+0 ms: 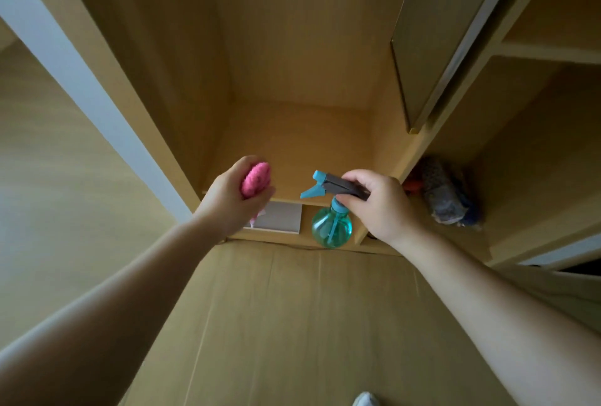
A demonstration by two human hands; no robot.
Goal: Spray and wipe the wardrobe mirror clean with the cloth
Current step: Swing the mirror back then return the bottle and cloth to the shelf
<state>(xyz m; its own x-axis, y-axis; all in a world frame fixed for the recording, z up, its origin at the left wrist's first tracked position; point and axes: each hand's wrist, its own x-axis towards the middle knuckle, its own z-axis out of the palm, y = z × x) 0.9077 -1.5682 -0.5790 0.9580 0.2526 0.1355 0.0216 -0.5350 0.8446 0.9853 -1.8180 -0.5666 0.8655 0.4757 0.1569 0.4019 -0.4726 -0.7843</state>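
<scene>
My left hand (227, 197) grips a bunched pink cloth (257, 179) in front of the open wardrobe compartment. My right hand (377, 200) holds the grey and blue spray head of a round green spray bottle (331, 226), whose nozzle points left. Both hands hover near the front edge of the wardrobe's wooden shelf (292, 145). A tall, narrow mirror panel (432, 38) with a gold-coloured frame hangs at the upper right, seen nearly edge-on.
A small grey-white box (278, 218) lies below the shelf edge, under my left hand. Folded dark patterned fabric (445, 194) and something red sit in the right compartment. Wood-look floor lies below. A white wall strip runs along the left.
</scene>
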